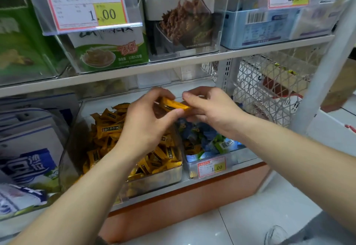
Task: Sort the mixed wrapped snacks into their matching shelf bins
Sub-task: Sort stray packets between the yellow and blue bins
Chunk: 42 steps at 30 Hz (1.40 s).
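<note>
- Sorting looks partly done. The yellow bin (pixel 158 177) — a clear, hard-walled plastic tub on the bottom shelf — is heaped with yellow packets (pixel 109 127), all of one kind as far as I can see.
- One held packet (pixel 174 105) is in the air just above that bin's far right corner. The left hand (pixel 148 117) pinches its left end and the right hand (pixel 212 109) its right end, so both hands have fingers curled on it and neither is free.
- The neighbouring bin (pixel 234 157), right beside the yellow bin, holds mostly blue and green packets (pixel 204 138). A few stray yellow ones (pixel 192 149) lie near its front left — that part, I judge, is not yet sorted.
- The held packet is a slim, flat oblong in glossy yellow film with a dark label band. It should crinkle and slide easily.
- The blue and green packets are puffier and pillow-like, with crimped ends; one shows a barcode.
- Further right of the yellow bin, past the neighbour, stands a white wire-mesh basket (pixel 260 90). Its contents are too blurred to name.
</note>
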Each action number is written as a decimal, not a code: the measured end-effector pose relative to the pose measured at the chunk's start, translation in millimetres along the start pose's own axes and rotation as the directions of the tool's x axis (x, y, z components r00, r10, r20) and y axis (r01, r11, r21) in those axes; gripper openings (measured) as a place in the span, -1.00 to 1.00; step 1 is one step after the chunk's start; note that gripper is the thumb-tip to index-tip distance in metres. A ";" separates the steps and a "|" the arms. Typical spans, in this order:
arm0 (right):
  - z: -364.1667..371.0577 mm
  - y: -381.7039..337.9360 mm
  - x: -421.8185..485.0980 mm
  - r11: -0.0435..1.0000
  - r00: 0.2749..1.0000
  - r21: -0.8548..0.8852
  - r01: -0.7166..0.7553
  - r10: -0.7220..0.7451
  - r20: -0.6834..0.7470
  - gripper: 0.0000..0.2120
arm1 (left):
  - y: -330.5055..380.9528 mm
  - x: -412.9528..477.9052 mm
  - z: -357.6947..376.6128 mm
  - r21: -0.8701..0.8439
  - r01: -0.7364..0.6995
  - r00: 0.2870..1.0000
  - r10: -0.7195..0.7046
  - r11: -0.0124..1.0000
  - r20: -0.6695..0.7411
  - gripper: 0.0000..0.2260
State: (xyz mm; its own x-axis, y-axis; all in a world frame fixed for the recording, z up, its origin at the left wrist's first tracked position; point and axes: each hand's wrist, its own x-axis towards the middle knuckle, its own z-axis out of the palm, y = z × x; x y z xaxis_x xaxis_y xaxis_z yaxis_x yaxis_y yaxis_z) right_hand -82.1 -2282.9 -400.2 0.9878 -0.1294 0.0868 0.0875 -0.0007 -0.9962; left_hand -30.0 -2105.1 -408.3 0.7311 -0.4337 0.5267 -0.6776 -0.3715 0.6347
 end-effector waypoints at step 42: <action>-76.8 24.6 36.4 0.185 0.964 -0.980 0.077 -0.264 0.026 -0.75 | -40.0 -14.7 8.4 0.090 0.173 0.874 -0.195 0.981 0.446 -0.57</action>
State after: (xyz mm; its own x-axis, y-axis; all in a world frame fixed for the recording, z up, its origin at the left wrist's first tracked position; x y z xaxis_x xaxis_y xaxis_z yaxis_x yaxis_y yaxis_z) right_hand -53.9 -2363.8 -422.3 0.9328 -0.0984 0.3468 -0.0337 -0.9816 -0.1878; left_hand -14.3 -2090.7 -446.2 0.7351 -0.6726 0.0843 -0.5456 -0.5133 0.6625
